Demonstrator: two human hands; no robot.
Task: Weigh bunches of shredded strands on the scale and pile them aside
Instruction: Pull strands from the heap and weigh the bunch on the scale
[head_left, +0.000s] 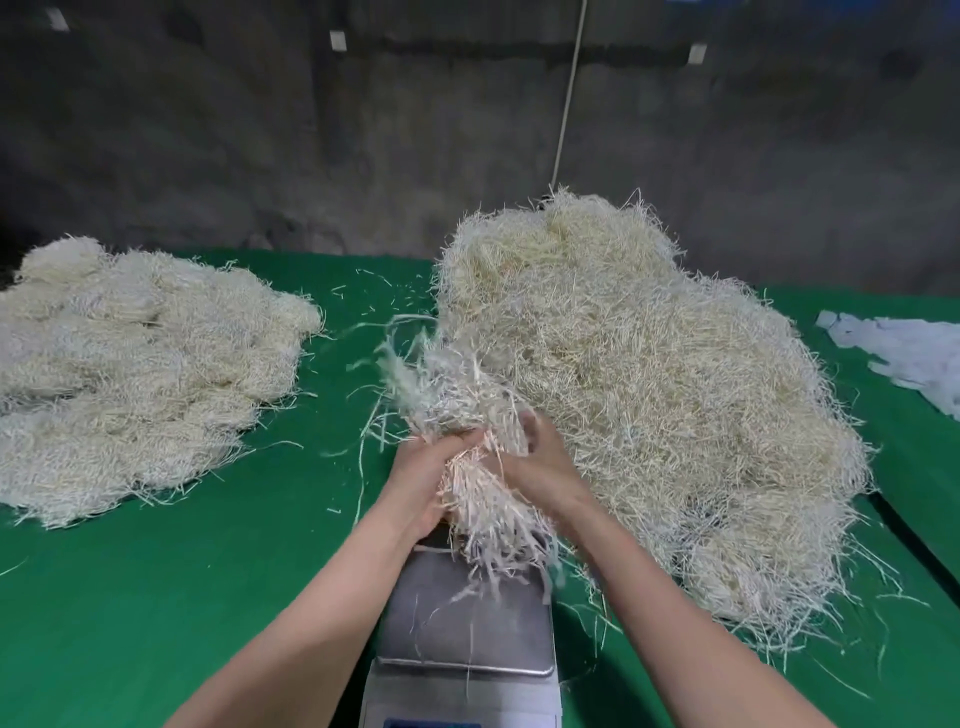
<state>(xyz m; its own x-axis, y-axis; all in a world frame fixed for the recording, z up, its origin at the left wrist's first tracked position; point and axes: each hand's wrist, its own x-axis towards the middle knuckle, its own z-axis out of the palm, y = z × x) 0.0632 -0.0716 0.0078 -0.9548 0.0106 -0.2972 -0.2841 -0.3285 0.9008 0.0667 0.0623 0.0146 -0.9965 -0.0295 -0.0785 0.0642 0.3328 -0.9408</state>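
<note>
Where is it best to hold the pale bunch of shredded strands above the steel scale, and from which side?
Grip the pale bunch of shredded strands at its narrow middle, left hand and right hand from opposite sides; both ends fan out loose.

The table cover (208, 571) is plain deep green. Of the 2 heaps, the large heap (649, 389) is cream to straw-yellow and the left pile (140, 364) a paler off-white. The bunch (447, 395) is white, tinged pink lower down. The scale (457, 623) is dull silver-grey, and the wall (208, 130) is mottled dark grey.
</note>
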